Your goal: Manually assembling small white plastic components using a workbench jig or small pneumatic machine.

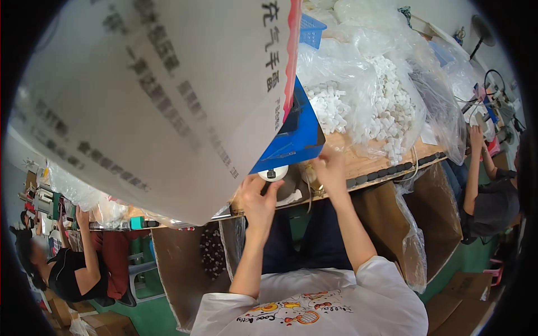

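left hand (256, 197) pinches a round white cap (273, 173); right hand (330, 171) curls closed over small brass part (312, 180).

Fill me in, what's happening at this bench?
A person at a wooden workbench works with both hands. The left hand pinches a small white round part with a dark centre; the right hand rests on the bench edge beside a small brass-coloured piece. Clear bags of small white plastic parts sit behind. A big printed white sheet blocks much of the view.
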Demonstrator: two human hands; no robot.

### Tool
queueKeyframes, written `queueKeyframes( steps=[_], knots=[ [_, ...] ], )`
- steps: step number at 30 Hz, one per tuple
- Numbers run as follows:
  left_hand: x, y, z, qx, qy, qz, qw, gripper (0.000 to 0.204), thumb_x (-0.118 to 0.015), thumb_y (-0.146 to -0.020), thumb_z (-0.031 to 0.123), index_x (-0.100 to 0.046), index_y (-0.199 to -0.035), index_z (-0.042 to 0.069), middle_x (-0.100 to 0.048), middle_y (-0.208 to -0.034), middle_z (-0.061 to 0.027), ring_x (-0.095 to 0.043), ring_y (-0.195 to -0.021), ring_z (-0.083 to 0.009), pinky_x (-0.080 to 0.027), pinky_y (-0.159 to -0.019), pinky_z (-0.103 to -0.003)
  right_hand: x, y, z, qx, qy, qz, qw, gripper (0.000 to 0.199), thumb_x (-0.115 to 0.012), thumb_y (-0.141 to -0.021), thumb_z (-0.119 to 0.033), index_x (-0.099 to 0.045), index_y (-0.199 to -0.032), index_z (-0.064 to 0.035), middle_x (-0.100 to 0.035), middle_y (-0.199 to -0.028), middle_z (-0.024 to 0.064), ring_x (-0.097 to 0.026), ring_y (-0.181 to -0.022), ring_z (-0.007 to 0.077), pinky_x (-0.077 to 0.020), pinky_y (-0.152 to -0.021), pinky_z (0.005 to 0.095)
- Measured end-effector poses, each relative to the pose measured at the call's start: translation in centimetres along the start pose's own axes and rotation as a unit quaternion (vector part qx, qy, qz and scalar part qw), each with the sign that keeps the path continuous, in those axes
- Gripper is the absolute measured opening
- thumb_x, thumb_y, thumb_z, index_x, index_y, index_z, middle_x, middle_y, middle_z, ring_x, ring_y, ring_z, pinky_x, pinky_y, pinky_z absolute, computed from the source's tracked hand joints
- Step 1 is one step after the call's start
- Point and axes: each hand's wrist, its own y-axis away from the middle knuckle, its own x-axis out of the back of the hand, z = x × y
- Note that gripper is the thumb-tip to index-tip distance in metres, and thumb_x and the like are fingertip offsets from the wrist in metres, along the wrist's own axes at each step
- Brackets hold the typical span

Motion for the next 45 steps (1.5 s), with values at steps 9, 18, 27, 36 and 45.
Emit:
queueKeyframes(
  steps=[9, 18, 27, 36, 45],
  knots=[
    [0.9, -0.7, -3.4, -0.015, 0.077, -0.125, 0.989, 0.035, -0.086, -0.075, 0.016, -0.075, -0.105, 0.003, -0.074, -0.102, -0.0146, -0.069, -0.094, -0.0239, -0.052, -0.079, -0.035, -1.8, -2.8, 3.0, 0.067, 0.355, -0.012, 0.932, 0.032, -0.072, -0.086, -0.031, -0.067, -0.082, 0.0006, -0.067, -0.071, 0.0177, -0.066, -0.074, 0.039, -0.0496, -0.065, 0.0475],
    [2.0, 1.0, -2.0, 0.142, 0.148, -0.063, 0.977, 0.059, -0.079, -0.077, 0.0, -0.06, -0.133, -0.004, -0.067, -0.127, -0.0177, -0.064, -0.116, -0.0255, -0.047, -0.102, -0.035, 0.8, -2.6, 4.5, 0.079, 0.118, 0.018, 0.99, 0.028, -0.07, -0.087, -0.02, -0.068, -0.105, 0.0009, -0.065, -0.08, 0.0152, -0.063, -0.073, 0.0317, -0.0488, -0.073, 0.0373],
    [3.9, -1.7, 2.1, -0.068, 0.014, -0.078, 0.994, 0.026, -0.084, -0.075, 0.013, -0.076, -0.099, 0.004, -0.071, -0.087, -0.0152, -0.069, -0.082, -0.0328, -0.051, -0.07, -0.038, -1.9, 0.8, 0.6, -0.021, -0.095, -0.108, 0.989, 0.019, -0.076, -0.079, -0.007, -0.072, -0.096, -0.001, -0.072, -0.086, 0.0097, -0.067, -0.078, 0.0186, -0.0519, -0.075, 0.0314],
    [17.4, 1.0, -1.8, 0.158, -0.342, -0.147, 0.915, 0.043, -0.085, -0.072, 0.024, -0.075, -0.109, 0.004, -0.075, -0.095, -0.0169, -0.071, -0.087, -0.0328, -0.053, -0.075, -0.041, -4.3, 2.3, -2.6, 0.104, 0.111, -0.147, 0.977, 0.018, -0.073, -0.077, -0.007, -0.07, -0.095, -0.0029, -0.069, -0.086, 0.0144, -0.064, -0.083, 0.0369, -0.0494, -0.073, 0.0465],
    [4.4, -5.7, -9.5, 0.0, -0.234, -0.169, 0.957, 0.03, -0.07, -0.081, 0.0, -0.065, -0.111, -0.001, -0.07, -0.099, -0.0186, -0.071, -0.088, -0.032, -0.054, -0.076, -0.039, 1.6, 0.9, 2.0, 0.027, 0.044, -0.094, 0.994, 0.022, -0.075, -0.084, -0.015, -0.074, -0.103, -0.004, -0.075, -0.101, 0.0111, -0.07, -0.09, 0.0194, -0.0539, -0.079, 0.034]
  ],
)
